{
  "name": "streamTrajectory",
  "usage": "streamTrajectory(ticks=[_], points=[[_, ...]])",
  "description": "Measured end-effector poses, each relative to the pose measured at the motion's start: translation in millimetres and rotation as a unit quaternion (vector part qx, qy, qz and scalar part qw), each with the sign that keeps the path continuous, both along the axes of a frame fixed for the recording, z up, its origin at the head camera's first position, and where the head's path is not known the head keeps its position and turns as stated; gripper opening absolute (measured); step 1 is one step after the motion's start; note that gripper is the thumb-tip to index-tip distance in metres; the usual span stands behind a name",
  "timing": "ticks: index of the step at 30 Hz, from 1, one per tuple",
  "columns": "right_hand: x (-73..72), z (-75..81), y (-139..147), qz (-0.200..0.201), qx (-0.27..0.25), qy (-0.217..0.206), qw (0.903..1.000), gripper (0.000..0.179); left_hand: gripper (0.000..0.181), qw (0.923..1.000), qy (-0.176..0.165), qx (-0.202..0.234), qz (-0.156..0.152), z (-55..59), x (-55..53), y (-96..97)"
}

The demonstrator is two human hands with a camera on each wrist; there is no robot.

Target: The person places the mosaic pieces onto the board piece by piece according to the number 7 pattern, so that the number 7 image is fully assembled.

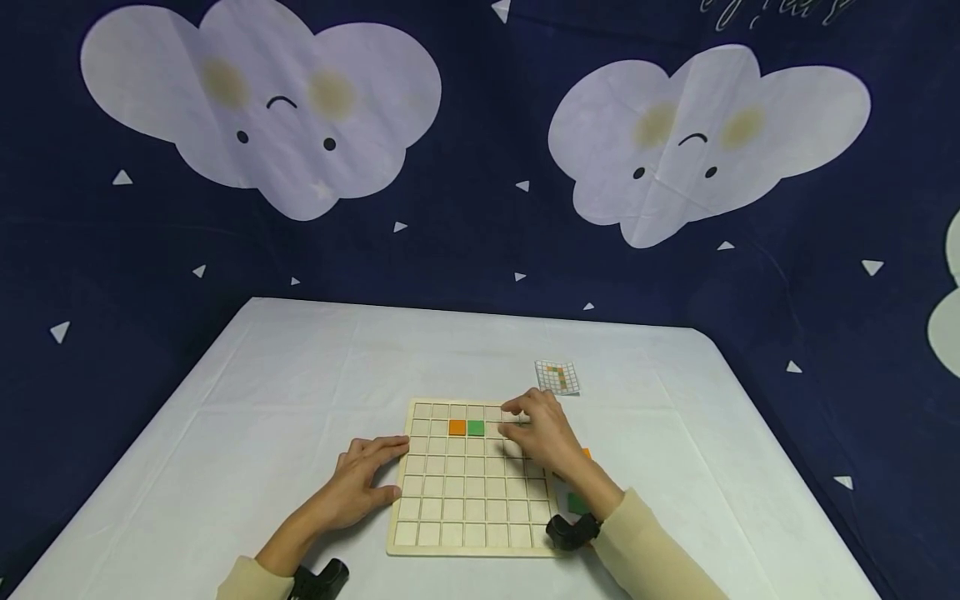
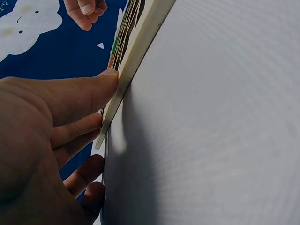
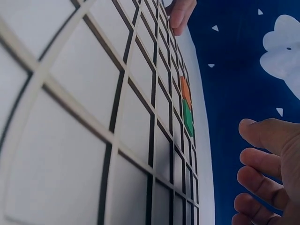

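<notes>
A: Head view first. Where's the board?

B: The gridded board (image 1: 453, 486) lies flat on the white-covered desk (image 1: 300, 367), between the two hands. An orange tile (image 1: 457, 427) and a green tile (image 1: 476, 427) sit side by side in its second row from the far edge, third and fourth from the left.

A: And the hands?

B: The left hand (image 1: 354, 487) touches the board's left edge, its grip relaxed. The right hand (image 1: 546, 432) hovers over the far right part, thumb and index finger parted, bare cells showing between their tips.

A: Any writing?

B: Pale script (image 1: 780, 10) on the dark backdrop (image 1: 487, 108), cut off at the top; I can't read it. A small card (image 1: 557, 377) beyond the board shows a printed grid with orange and green cells. An orange piece (image 1: 587, 453) and a green piece (image 1: 576, 503) lie right of the board, partly hidden by the right forearm (image 1: 596, 487).

A: Left wrist view?

B: The left thumb rests against the board's side; the other fingers bend loosely. Both tiles show almost edge-on.

A: Right wrist?

B: The right fingers curve slightly, spread apart, that grip loose. Both tiles sit in neighbouring cells; left-hand fingers touch the board's far side.
</notes>
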State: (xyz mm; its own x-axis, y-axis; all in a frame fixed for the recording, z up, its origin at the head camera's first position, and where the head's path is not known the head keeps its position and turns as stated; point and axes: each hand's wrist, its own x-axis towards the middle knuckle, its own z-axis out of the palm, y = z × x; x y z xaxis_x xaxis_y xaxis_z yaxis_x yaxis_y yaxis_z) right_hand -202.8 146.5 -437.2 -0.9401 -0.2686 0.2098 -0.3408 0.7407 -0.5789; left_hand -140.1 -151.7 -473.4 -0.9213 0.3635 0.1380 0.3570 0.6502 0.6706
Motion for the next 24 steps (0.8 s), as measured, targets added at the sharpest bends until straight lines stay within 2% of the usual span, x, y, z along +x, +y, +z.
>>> streamTrajectory(ticks=[12, 24], points=[[0.6, -0.3, 12, -0.021, 0.012, 0.021, 0.9995, 0.028, 0.056, 1.0, 0.002, 0.002, -0.003, -0.1, 0.2, -0.7], [-1.1, -3.8, 27, -0.042, 0.016, 0.02, 0.9988, 0.03, 0.056, 1.0, 0.002, -0.001, -0.002, 0.7, 0.5, -0.8]])
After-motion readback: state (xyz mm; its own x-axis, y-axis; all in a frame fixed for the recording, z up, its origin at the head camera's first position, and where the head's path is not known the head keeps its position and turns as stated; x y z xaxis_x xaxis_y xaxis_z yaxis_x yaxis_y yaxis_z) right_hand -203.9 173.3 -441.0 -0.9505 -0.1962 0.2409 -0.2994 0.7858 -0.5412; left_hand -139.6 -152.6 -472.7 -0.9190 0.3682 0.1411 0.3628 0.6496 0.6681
